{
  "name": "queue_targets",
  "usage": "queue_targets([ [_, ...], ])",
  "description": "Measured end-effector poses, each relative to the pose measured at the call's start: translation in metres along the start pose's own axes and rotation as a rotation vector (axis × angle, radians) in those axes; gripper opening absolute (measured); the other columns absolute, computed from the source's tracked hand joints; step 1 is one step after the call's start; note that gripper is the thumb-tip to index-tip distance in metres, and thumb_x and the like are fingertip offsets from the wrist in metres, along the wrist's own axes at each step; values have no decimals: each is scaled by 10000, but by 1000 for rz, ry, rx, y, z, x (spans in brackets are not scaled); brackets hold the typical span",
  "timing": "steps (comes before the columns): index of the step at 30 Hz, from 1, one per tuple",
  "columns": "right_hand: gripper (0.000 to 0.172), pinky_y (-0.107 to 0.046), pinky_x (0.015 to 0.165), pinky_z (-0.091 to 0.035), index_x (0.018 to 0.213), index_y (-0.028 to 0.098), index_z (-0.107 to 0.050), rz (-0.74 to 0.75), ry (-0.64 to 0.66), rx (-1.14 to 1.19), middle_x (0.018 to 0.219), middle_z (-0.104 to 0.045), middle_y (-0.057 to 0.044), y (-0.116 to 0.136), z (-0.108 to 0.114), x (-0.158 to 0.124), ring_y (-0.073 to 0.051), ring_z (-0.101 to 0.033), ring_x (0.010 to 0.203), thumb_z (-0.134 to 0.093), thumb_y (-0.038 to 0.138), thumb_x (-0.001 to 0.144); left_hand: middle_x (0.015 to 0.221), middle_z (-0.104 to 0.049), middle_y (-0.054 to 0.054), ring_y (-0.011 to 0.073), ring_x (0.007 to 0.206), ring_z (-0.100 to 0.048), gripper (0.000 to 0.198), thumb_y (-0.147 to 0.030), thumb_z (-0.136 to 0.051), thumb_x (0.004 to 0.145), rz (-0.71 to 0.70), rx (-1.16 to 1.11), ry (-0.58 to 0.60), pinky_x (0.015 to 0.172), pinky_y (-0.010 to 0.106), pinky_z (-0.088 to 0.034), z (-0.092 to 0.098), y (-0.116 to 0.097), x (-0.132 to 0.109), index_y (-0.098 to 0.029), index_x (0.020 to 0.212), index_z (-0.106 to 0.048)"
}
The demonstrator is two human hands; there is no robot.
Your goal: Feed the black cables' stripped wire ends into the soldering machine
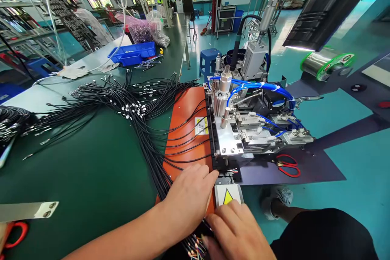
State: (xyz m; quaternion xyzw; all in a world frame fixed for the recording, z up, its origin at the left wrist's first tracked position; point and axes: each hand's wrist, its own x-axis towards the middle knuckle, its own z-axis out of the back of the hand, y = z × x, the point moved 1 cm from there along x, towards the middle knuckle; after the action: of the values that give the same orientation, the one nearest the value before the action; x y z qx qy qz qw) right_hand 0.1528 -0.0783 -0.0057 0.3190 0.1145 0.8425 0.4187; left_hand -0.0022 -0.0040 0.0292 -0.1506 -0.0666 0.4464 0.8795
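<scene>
My left hand [193, 187] is closed at the near end of the machine's fixture, its fingertips by the black edge. Short coloured wire ends [234, 171] stick out just beyond them, in line with a black cable largely hidden by the fingers. Lower down, my right hand [237, 229] has curled fingers over a black cable at the bundle's near end; its grip is partly hidden. Stripped wire ends [195, 248] show beside its thumb. The black cable bundle [149, 154] runs under my left forearm. Several single cables cross the orange plate [185, 122] into the machine [225, 126].
Red-handled scissors [288, 165] lie right of the machine. A solder spool [327, 65] and a black lamp [326, 16] stand behind. On the green table [100, 170] are more cables [88, 93] and a blue bin [132, 53]. A metal strip [29, 211] juts in at left.
</scene>
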Motion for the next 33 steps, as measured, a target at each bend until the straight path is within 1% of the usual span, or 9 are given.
queue_targets([
  [3, 146, -356, 644, -395, 956, 180, -633, 9, 9, -157, 803, -601, -55, 2, -17, -4, -236, -519, 728, -571, 140, 830, 922, -605, 52, 230, 838, -556, 319, -141, -433, 970, 7, 14, -19, 743, 393, -493, 4, -5, -1, -165, 1255, -574],
  [7, 81, -359, 646, -357, 909, 181, -608, 26, 12, -241, 788, -570, -58, -3, -23, -7, -233, -487, 705, -564, 130, 864, 870, -602, 34, 223, 803, -563, 197, -169, -428, 983, 32, -17, 37, 699, 370, -487, 12, -11, -2, -184, 1010, -622],
  [12, 96, -329, 615, -331, 847, 189, -562, 9, 46, -97, 766, -529, -44, -11, -7, 2, -203, -474, 691, -556, 120, 914, 867, -628, 22, 207, 774, -579, 16, -198, -583, 910, -39, -27, 169, 681, 333, -452, 26, -4, -3, -183, 908, -587],
  [17, 63, -322, 618, -344, 897, 186, -560, -17, 40, -11, 780, -519, -37, -18, 11, 11, -190, -478, 704, -569, 136, 935, 748, -598, -17, 155, 656, -514, 129, -85, -605, 842, -141, -83, 257, 595, 272, -331, 48, 12, -3, -186, 796, -540],
  [21, 57, -319, 608, -327, 932, 184, -576, 11, 12, -10, 770, -520, -37, -22, 15, 12, -186, -457, 687, -585, 127, 934, 745, -556, -17, 125, 663, -489, 200, -95, -556, 891, -162, -225, 344, 577, 227, -301, 59, 19, 1, -171, 717, -493],
  [24, 65, -315, 619, -338, 943, 181, -591, -2, -8, 29, 775, -535, -40, -23, 17, 10, -182, -465, 695, -598, 118, 930, 807, -567, -12, 107, 695, -509, 205, -119, -511, 937, -127, -310, 399, 575, 200, -322, 59, 23, 5, -164, 737, -520],
  [27, 73, -300, 610, -352, 944, 180, -606, 38, -4, 81, 774, -558, -41, -18, 13, 6, -175, -486, 697, -623, 116, 914, 854, -625, -21, 105, 776, -569, 148, -53, -559, 891, -111, -378, 438, 647, 189, -390, 55, 25, 6, -176, 837, -622],
  [30, 19, -294, 592, -368, 923, 177, -620, 143, 36, 82, 750, -583, -37, -10, 3, 0, -173, -503, 674, -623, 158, 924, 886, -649, -13, 138, 872, -593, 117, -86, -691, 836, -213, -329, 478, 733, 215, -429, 49, 22, 6, -199, 866, -690],
  [33, 110, -287, 571, -383, 907, 185, -633, 219, 52, 89, 708, -599, -17, -5, 0, -3, -162, -512, 625, -547, 152, 966, 878, -637, 10, 165, 865, -578, 88, -196, -744, 839, -284, -199, 462, 724, 253, -424, 46, 16, 2, -185, 786, -675],
])
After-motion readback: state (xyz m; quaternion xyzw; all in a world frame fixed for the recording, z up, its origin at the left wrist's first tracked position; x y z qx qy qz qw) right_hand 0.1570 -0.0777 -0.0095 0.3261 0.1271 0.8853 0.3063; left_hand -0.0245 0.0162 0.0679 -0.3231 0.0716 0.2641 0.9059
